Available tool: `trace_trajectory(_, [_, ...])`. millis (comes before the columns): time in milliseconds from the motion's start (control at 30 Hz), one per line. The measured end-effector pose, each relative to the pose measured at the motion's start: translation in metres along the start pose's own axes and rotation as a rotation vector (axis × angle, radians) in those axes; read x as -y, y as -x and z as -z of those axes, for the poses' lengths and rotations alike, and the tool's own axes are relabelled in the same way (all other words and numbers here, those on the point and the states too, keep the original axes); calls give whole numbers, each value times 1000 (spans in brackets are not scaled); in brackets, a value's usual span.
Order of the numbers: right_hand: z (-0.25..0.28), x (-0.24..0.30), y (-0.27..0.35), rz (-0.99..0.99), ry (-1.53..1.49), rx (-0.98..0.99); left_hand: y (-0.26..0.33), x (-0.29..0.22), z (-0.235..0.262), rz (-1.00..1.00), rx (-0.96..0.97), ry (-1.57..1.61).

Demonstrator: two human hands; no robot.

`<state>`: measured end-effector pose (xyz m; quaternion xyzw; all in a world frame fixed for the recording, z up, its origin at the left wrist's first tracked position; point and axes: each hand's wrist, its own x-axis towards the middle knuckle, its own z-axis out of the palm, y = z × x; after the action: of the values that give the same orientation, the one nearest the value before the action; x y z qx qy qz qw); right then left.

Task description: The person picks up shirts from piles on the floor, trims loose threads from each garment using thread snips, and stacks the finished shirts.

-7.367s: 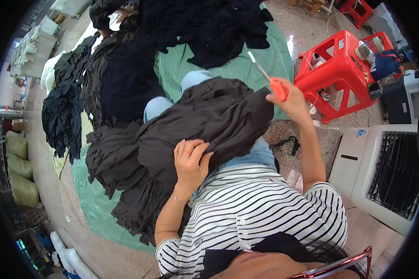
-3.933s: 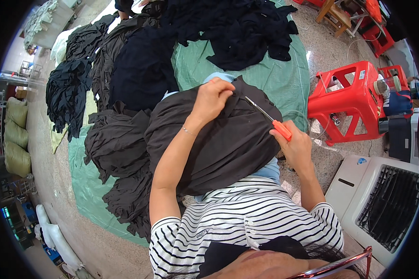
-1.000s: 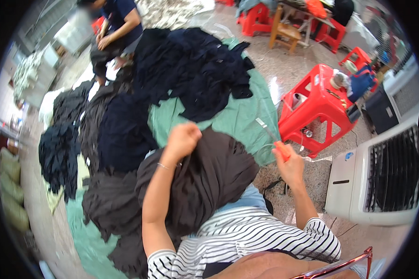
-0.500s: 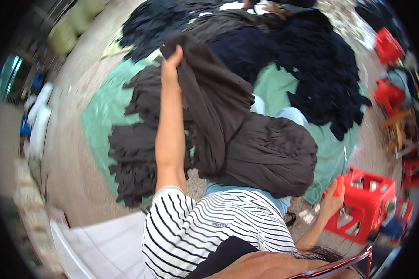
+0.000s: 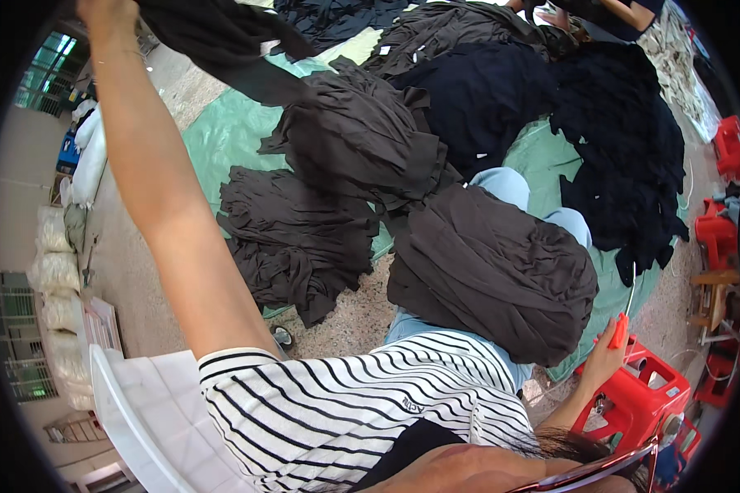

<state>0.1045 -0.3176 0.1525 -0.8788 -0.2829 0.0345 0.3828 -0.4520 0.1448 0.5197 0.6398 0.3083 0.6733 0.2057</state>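
Stretched far out to the upper left, my left hand (image 5: pixel 111 15) is closed on a dark brown cloth piece (image 5: pixel 214 45), which trails to the right through the air. The frame's top edge cuts off part of its fingers. A bundle of dark brown cloth (image 5: pixel 493 267) lies across my lap. At the lower right, my right hand (image 5: pixel 604 357) grips a red-handled tool (image 5: pixel 621 330) with a thin metal blade or shaft pointing up; its exact kind cannot be made out. More brown cloth heaps (image 5: pixel 296 230) lie before my knees.
A green sheet (image 5: pixel 238 123) on the floor bears the brown heaps and a dark navy cloth pile (image 5: pixel 621 140). A red plastic stool (image 5: pixel 645 390) stands beside my right hand. A white tub-like object (image 5: pixel 164 403) is at lower left. Another person's arm (image 5: pixel 629 12) shows at the top.
My left hand has swung up and to the left, carrying the brown cloth away from my lap. My right hand keeps hold of the red-handled tool, whose metal part now shows.
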Motion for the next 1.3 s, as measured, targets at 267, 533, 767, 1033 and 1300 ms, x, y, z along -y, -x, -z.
trace_trajectory(267, [7, 21, 12, -138, -1, 77, 198, 254, -129, 343, 190, -219])
trace_trajectory(533, [22, -35, 31, -232, 111, -19, 449, 174, -274, 396, 783, -61])
trace_trajectory(767, [-20, -102, 36, -417, -247, 42, 496, 3, -268, -106, 1346, -32])
trace_trajectory(1033, [-46, -158, 30, -586, -623, 186, 511, -3, -245, -146, 1248, -74])
trace_trajectory(1300, [-50, -168, 23, -312, -822, 261, 490, -2, -242, -189, 1200, -158])
